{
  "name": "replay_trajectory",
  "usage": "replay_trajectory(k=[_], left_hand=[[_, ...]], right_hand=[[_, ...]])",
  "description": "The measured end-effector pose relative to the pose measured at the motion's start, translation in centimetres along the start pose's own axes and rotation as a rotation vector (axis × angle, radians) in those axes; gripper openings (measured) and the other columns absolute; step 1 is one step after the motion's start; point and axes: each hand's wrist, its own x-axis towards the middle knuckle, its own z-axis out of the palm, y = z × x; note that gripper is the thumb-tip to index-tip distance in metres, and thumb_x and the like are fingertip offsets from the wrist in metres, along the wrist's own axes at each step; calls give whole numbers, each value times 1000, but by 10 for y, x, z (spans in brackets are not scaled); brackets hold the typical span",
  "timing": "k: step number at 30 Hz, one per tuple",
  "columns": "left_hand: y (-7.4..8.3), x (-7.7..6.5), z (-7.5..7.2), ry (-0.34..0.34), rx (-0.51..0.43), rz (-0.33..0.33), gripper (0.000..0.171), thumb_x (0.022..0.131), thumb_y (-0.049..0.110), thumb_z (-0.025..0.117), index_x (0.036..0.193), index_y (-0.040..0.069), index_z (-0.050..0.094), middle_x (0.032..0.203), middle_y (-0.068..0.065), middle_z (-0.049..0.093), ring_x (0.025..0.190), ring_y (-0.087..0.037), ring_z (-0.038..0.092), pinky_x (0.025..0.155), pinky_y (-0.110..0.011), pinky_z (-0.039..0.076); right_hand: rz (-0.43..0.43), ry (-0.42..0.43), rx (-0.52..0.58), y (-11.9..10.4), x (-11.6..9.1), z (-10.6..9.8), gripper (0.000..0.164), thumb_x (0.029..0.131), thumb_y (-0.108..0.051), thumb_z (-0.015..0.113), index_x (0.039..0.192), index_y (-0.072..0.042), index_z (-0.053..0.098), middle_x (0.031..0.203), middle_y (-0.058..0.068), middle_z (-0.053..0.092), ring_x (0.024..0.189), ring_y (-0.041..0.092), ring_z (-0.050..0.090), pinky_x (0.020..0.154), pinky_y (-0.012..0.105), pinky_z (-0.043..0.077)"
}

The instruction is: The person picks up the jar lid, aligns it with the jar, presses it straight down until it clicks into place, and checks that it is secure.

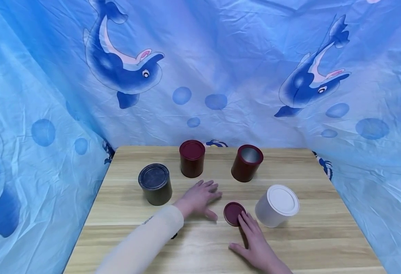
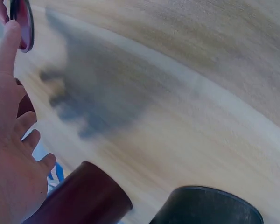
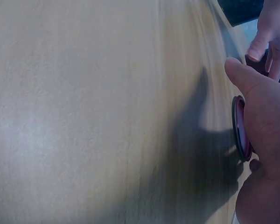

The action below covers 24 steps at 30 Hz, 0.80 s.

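Observation:
A round dark red lid (image 1: 232, 213) lies on the wooden table, in front of an open dark red canister (image 1: 247, 163) whose silvery inside shows. My right hand (image 1: 255, 243) touches the lid's right edge with extended fingertips, its thumb spread away to the left. In the right wrist view the lid (image 3: 241, 128) is partly covered by that hand. To the left of the lid, my left hand (image 1: 200, 199) hovers over the table, fingers spread and holding nothing. Its shadow falls on the wood in the left wrist view.
A black lidded canister (image 1: 155, 184) stands left of the left hand. Behind is a lidded dark red canister (image 1: 191, 159). A white lidded canister (image 1: 277, 205) stands just right of the lid. A blue dolphin-print curtain (image 1: 193, 68) hangs behind the table (image 1: 118, 236).

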Motion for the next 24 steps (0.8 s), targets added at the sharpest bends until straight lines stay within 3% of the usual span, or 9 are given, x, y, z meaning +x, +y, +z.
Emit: replay_trajectory(k=[3,5,6,10,11,13,17,20,24], left_hand=[[4,2,3,-6,3,3,94,84,75,76,161,28,51,172,-4,38,162,-27,26,132,-52,22],[6,3,6,-6,4,9,93,84,75,76,161,29,52,172,-5,39,162,-27,27,131,-51,23],[8,4,7,-5,2,12,93,84,75,76,161,29,52,171,-4,39,162,-27,27,131,-51,23],[13,8,14,7,-2,19,93,83,76,76,160,30,53,171,-4,40,162,-26,28,131,-50,24],[14,9,15,13,1,19,92,83,76,76,160,30,53,171,-3,40,162,-26,28,131,-50,25],[15,12,20,21,9,21,92,83,77,75,160,31,53,171,-3,40,162,-25,28,131,-49,25],[18,16,30,35,21,31,90,84,77,74,159,34,53,171,-1,39,162,-24,28,131,-49,25],[20,17,35,52,21,44,88,85,77,73,159,34,54,171,-1,40,162,-24,29,131,-49,25],[21,16,37,79,14,50,84,85,74,75,157,33,57,168,-2,45,160,-25,32,130,-50,29]], right_hand=[[47,-31,-4,0,-2,-1,97,87,-50,87,158,4,48,164,27,42,150,53,39,125,54,28],[60,-41,-8,0,-2,-1,97,88,-51,86,158,4,47,165,28,41,151,53,38,118,63,33],[65,-44,-8,0,-2,-1,97,88,-52,86,158,4,47,165,28,41,151,52,38,119,63,33],[87,-45,-10,1,-3,0,97,87,-52,86,157,4,48,167,27,38,153,50,35,127,33,18],[89,-45,-19,1,-3,0,97,87,-52,86,157,4,49,167,27,37,153,49,35,126,30,16],[90,-43,-33,2,-3,0,97,87,-52,86,157,4,49,167,27,38,153,48,36,126,32,19],[73,-34,-58,4,-3,1,97,86,-54,86,155,4,51,165,27,41,152,49,39,118,57,33],[51,-24,-50,6,-2,2,96,86,-54,86,154,5,52,164,27,42,151,50,40,127,41,25],[-10,2,-58,8,-1,5,94,87,-53,86,152,7,54,162,28,46,148,50,43,127,15,1]])
